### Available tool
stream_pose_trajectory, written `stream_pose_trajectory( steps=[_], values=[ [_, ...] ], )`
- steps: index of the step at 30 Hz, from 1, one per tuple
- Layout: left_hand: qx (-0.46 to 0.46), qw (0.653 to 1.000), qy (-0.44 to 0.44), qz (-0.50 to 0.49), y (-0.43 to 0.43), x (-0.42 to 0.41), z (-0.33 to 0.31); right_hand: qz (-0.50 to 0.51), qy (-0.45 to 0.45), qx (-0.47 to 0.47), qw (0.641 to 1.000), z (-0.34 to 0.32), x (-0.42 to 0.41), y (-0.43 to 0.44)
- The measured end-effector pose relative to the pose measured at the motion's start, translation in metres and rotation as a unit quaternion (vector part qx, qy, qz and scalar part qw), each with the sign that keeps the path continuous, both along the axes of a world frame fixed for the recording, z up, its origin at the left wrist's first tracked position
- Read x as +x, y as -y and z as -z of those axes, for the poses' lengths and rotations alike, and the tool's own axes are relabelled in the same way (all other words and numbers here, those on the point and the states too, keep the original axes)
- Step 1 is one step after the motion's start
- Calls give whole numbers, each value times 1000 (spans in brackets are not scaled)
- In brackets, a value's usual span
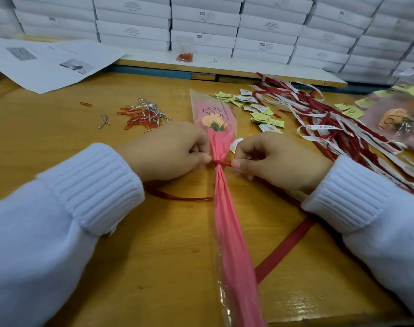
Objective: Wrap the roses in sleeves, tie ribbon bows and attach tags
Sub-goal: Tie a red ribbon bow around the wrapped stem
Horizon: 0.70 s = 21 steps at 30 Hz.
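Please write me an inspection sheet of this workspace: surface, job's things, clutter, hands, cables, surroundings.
Surface: yellow-brown wooden table.
Job's things: sleeved rose lies on the table; red ribbon knotted round its neck; paper tags and ribbon pile at the right.
Clutter: red paper clips, silver twist ties, printed sheets at the left.
Hands: left hand and right hand pinch the ribbon at the knot, one on each side.
Cables: nothing seen.
Surroundings: stacked white boxes behind the table.

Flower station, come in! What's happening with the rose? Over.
Left hand and right hand each pinch the red ribbon, knotted round the sleeve. Rose inside, flat on table; no bow yet. Nothing blocking.
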State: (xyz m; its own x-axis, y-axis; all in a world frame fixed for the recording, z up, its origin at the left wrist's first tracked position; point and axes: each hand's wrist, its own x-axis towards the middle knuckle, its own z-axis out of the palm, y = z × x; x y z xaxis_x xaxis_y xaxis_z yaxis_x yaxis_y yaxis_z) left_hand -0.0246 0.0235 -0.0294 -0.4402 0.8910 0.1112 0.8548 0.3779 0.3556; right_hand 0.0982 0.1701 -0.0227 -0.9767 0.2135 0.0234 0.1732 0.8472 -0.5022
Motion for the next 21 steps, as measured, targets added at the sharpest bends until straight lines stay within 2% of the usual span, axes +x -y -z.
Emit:
stream_pose_trajectory(
  steps=[4,7,12,18,21],
  values=[
    [1,999,-48,-1,-1,1,-2,10,15,-12,1000,-5,1,-1],
    [-5,999,-36,5,1,-1,-1,28,25,-18,999,-3,2,-1],
    [-5,990,136,-31,15,-13,-10,36,20,-31,999,1,1,-2],
    [160,933,321,-8,9,0,-9,12,-1,-92,996,1,2,1],
    [162,916,367,9,4,7,-2,0,-14,-105,994,1,3,3]
  ],
)
